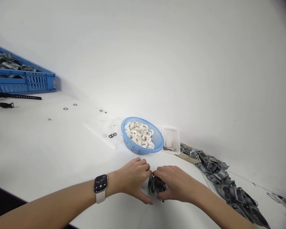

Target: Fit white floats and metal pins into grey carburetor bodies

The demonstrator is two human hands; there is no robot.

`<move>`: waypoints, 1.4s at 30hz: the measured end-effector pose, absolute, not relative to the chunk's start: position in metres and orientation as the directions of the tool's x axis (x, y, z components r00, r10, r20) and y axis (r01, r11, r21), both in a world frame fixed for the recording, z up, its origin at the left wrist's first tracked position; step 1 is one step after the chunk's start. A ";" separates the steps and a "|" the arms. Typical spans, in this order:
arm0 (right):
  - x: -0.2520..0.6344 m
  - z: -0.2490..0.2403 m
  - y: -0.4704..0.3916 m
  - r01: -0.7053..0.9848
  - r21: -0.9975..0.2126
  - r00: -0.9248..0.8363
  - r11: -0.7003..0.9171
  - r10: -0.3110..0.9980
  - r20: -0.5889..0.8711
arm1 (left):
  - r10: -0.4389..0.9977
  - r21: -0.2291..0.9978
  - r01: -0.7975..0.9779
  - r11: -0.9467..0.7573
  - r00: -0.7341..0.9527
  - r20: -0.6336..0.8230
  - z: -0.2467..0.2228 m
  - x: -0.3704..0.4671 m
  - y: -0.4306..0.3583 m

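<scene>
A dark grey metal part sits low in the centre of the view, just above the white table. My right hand grips it from the right, with the thumb below and the fingers over the top. On its left side is my left hand, the curled fingertips at the part's upper edge and the thumb stretched apart below; whether it touches the part is hard to tell. A smartwatch is on my left wrist. Beyond my hands stands a round blue basket holding white curved pieces.
Right of the basket are a white tray, a cardboard box of small metal parts and a long pile of grey castings. Black rings lie left of the basket. A blue crate and a black strap are far left.
</scene>
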State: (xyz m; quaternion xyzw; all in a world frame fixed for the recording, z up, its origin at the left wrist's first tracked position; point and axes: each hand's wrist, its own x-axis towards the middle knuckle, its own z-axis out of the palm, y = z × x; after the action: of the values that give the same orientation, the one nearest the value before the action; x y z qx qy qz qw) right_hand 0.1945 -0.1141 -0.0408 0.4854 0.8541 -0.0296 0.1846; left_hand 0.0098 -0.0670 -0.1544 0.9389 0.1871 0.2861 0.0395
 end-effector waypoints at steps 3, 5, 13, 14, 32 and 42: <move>0.197 -0.035 -0.116 0.852 0.129 -0.437 0.507 0.826 -0.357 | 0.365 0.157 0.334 -0.930 0.776 0.514 -0.162 0.014 -0.068; 0.199 -0.025 -0.114 0.864 0.094 -0.436 0.495 0.828 -0.352 | 0.378 0.160 0.348 -0.924 0.763 0.524 -0.164 0.016 -0.067; 0.185 0.016 -0.032 0.929 0.112 -0.329 0.352 0.927 -0.179 | 0.395 0.140 0.379 -0.915 0.763 0.511 -0.163 0.016 -0.064; 0.180 0.011 -0.017 0.929 0.132 -0.322 0.345 0.931 -0.170 | 0.393 0.135 0.380 -0.915 0.768 0.506 -0.164 0.016 -0.065; 0.184 -0.072 0.079 0.965 0.072 -0.243 0.252 0.964 -0.107 | 0.378 0.076 0.394 -0.916 0.784 0.493 -0.162 0.016 -0.071; 0.200 -0.041 0.042 0.858 -0.444 -0.317 0.257 0.946 -0.066 | 0.408 0.125 0.428 -0.895 0.674 0.616 -0.166 0.019 -0.067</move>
State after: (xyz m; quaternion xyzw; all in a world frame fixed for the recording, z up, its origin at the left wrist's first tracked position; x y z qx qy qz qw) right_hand 0.1999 0.0421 -0.0414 0.5743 0.7854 -0.2043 -0.1074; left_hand 0.0190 -0.0665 -0.1663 0.9148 0.2285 0.3327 -0.0150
